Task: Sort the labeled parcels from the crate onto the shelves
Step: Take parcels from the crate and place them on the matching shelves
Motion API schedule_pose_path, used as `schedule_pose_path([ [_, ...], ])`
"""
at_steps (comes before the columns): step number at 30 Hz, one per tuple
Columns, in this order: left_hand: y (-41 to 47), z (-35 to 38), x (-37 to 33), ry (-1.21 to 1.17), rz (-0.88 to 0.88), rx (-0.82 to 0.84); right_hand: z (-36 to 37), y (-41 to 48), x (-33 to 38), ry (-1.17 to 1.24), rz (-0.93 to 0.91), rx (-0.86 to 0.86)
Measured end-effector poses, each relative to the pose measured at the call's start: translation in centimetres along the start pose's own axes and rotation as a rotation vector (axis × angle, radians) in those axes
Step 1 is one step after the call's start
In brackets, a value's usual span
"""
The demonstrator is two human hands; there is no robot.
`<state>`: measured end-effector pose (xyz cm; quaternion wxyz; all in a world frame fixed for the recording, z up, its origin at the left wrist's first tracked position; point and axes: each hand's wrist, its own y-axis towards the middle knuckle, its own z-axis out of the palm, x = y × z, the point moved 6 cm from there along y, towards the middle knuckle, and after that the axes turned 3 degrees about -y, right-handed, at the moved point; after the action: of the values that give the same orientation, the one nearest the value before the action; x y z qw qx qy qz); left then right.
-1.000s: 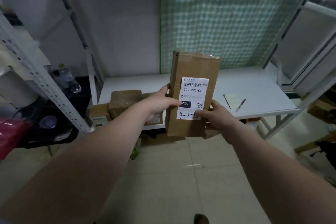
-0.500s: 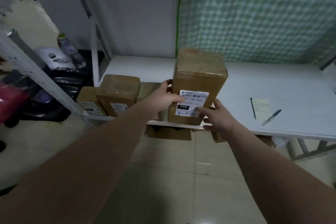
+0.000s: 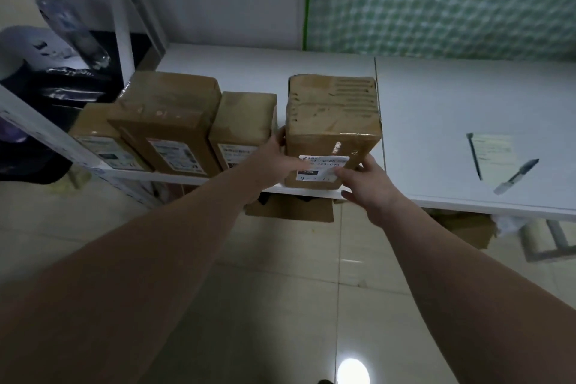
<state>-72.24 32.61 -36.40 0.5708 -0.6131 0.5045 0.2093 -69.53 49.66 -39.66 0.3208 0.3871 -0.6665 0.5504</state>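
Note:
A brown cardboard parcel (image 3: 333,115) with a white label on its near face stands on the front edge of the white shelf (image 3: 436,97). My left hand (image 3: 271,162) grips its left lower side, thumb across the label. My right hand (image 3: 364,187) holds its lower right corner. Three other labeled parcels stand in a row to its left: a small one (image 3: 96,134), a taller one (image 3: 168,115) and a narrow one (image 3: 246,121) next to the held parcel.
A pen (image 3: 516,176), a thin black stick (image 3: 473,156) and a paper note (image 3: 495,146) lie on the shelf's right part. Dark bags and a plastic bottle (image 3: 71,31) sit left of the shelf post. More cardboard (image 3: 290,210) lies under the shelf.
The parcel has come down from in front of me onto the shelf's front edge, right of the row of parcels. Both hands stayed on it; my view tilted downward and closer.

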Motion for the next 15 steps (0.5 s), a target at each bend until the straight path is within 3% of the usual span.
schedule_pose_path([
  [9,2.6,1.2,6.8,-0.049,-0.117,-0.114,1.0,3.1,-3.9,-0.056,0.015,-0.007],
  [15,2.4,4.4,11.6,-0.237,-0.313,-0.031,2.2,4.8,-7.0,-0.033,0.074,-0.013],
])
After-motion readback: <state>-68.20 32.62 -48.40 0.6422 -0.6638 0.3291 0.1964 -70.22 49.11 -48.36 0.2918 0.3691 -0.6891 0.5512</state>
